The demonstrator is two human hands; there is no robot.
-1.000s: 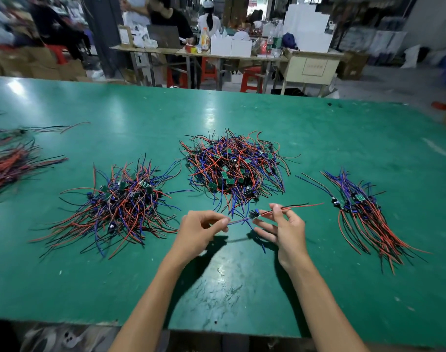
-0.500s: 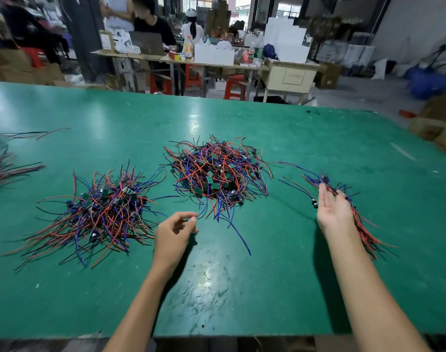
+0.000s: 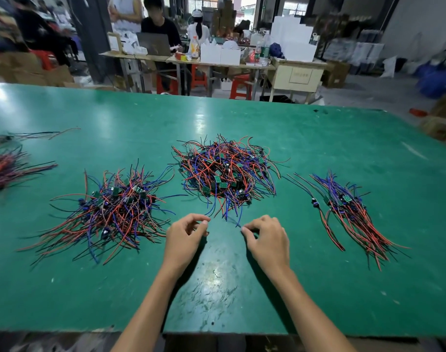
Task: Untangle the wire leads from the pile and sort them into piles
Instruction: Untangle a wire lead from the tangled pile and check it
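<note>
- Hands now sit side by side at the near edge of the tangled pile (image 3: 224, 171), both low over the green worktop (image 3: 318, 138).
- Change noted: a second ago the two hands held one lead stretched between them; half a second ago the right hand (image 3: 266, 240) was laying it on the sorted pile (image 3: 348, 207). That hand is back at centre and carries no lead.
- Left hand (image 3: 184, 235): fingers loosely curled, thumb and forefinger close together, nothing visibly held.
- Right hand: fingers curled, tips close together at a thin blue wire end trailing from the tangled pile just ahead; whether they have pinched it cannot be told.
- Tangled pile lies directly beyond both sets of fingers. The sorted pile lies well to the right of the right fingers, its leads roughly parallel.
- A second loose heap (image 3: 110, 209) lies just left of the left fingers; more bundled leads (image 3: 6, 168) lie far left.
- Judgement: one lead has been delivered, and the next pick is beginning. Much of the tangle remains, so the task is far from complete.
</note>
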